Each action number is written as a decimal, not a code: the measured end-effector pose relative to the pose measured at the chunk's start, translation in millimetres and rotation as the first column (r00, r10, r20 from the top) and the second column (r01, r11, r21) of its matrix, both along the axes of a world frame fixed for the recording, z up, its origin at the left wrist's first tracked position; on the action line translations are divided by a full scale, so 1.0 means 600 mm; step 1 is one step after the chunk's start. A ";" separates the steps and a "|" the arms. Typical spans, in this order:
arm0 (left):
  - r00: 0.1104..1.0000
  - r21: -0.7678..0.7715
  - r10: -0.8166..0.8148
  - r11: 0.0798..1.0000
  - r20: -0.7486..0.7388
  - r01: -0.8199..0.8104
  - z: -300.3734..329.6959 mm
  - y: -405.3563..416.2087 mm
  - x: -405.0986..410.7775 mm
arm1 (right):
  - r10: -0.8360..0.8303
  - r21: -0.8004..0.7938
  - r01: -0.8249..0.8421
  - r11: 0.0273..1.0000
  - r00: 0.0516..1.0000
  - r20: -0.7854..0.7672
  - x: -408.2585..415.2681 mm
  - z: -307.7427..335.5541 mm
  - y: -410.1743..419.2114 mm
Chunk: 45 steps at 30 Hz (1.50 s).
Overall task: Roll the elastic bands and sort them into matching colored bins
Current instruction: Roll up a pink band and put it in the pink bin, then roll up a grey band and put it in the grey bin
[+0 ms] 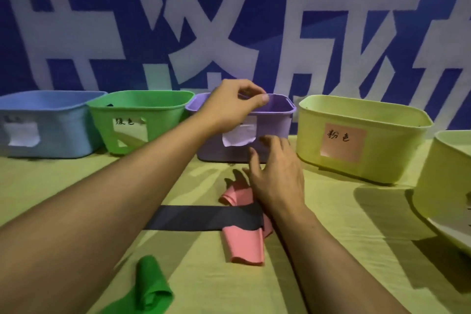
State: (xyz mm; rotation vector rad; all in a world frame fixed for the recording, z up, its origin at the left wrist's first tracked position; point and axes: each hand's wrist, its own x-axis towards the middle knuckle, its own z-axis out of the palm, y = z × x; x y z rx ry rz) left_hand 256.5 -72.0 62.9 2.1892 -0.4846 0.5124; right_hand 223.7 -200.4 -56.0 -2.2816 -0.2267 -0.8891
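My left hand (234, 103) hovers over the rim of the purple bin (279, 120), its fingers loosely curled toward the thumb with nothing visible in them. My right hand (277, 178) is open with fingers spread, low over the far end of a crumpled pink band (244, 245). A flat black band (201, 218) lies across the pink one. A partly rolled green band (153, 285) lies at the near left of the yellow tablecloth. What the purple bin holds is hidden.
A blue bin (51, 120) and a green bin (153, 109) stand left of the purple one. A yellow bin with a pink label (382, 160) stands to its right, and another pale yellow bin (441, 186) sits at the right edge. A blue banner wall rises behind.
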 end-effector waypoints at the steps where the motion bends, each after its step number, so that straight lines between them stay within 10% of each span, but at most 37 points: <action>1: 1.000 -0.052 0.001 0.999 -0.007 -0.001 -0.007 0.016 -0.012 | 0.024 -0.010 -0.024 1.000 1.000 -0.005 -0.003 0.003 0.001; 8: 0.997 -0.209 -0.024 0.978 -0.075 0.008 -0.083 0.084 -0.077 | 0.148 -0.116 -0.153 0.981 0.988 -0.053 -0.017 0.010 0.009; 17: 0.929 -0.023 -0.190 0.981 -0.316 0.193 -0.137 0.117 -0.099 | 0.043 -0.312 -0.106 0.944 0.978 -0.202 -0.031 0.051 -0.003; 25: 0.908 0.220 -0.174 0.937 -0.381 0.272 -0.156 0.110 -0.103 | -0.117 -0.427 -0.293 0.856 0.694 -0.711 -0.062 0.093 -0.038; 35: 0.922 0.280 -0.151 0.925 -0.355 0.259 -0.164 0.103 -0.105 | 0.011 -0.372 -0.371 0.851 0.721 -0.693 -0.076 0.100 -0.036; 45: 0.963 0.116 -0.183 0.971 -0.199 0.208 -0.157 0.100 -0.106 | 0.355 -0.120 -0.407 0.906 0.881 -0.313 -0.072 0.093 -0.022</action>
